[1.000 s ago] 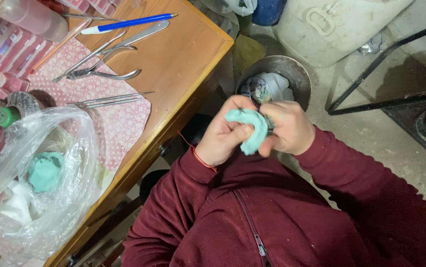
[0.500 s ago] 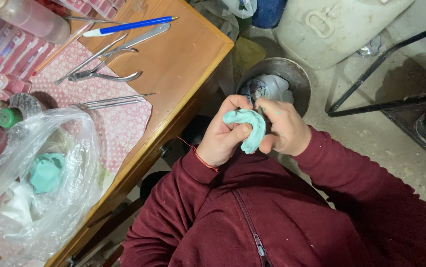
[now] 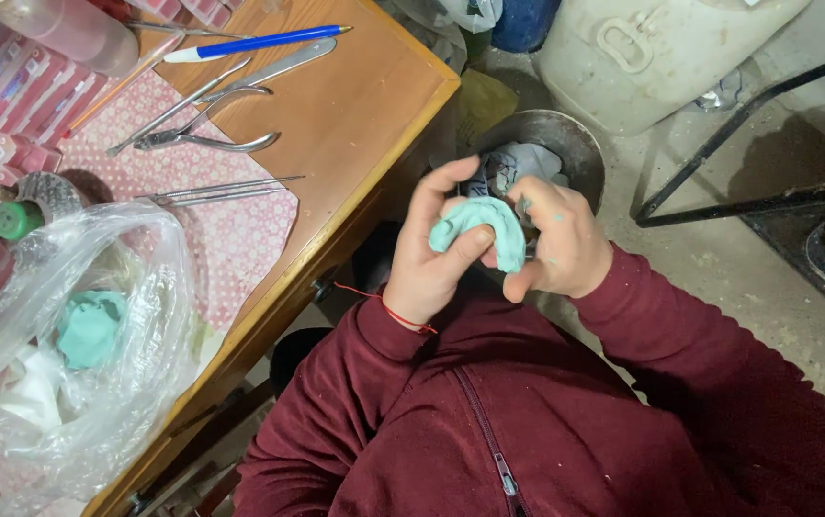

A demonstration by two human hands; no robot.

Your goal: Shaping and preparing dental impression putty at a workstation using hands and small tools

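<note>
Both my hands hold a curved, horseshoe-shaped piece of pale teal putty (image 3: 484,223) in front of my chest. My left hand (image 3: 431,258) grips its left end with the thumb pressed on it. My right hand (image 3: 558,239) wraps around the right end. A thin red string circles my left wrist. Below my hands, on the floor, stands a round metal bin (image 3: 580,153) with crumpled paper inside.
A wooden table (image 3: 364,105) at left carries a pink patterned cloth, metal pliers (image 3: 197,139), tweezers (image 3: 221,190), a blue pen (image 3: 249,41) and a clear plastic bag (image 3: 77,345) holding teal and white lumps. A white plastic canister (image 3: 661,48) and black metal frame (image 3: 747,163) stand at right.
My hands have shifted the teal piece: it now shows as an open arch between them, and my left fingers have spread upward.
</note>
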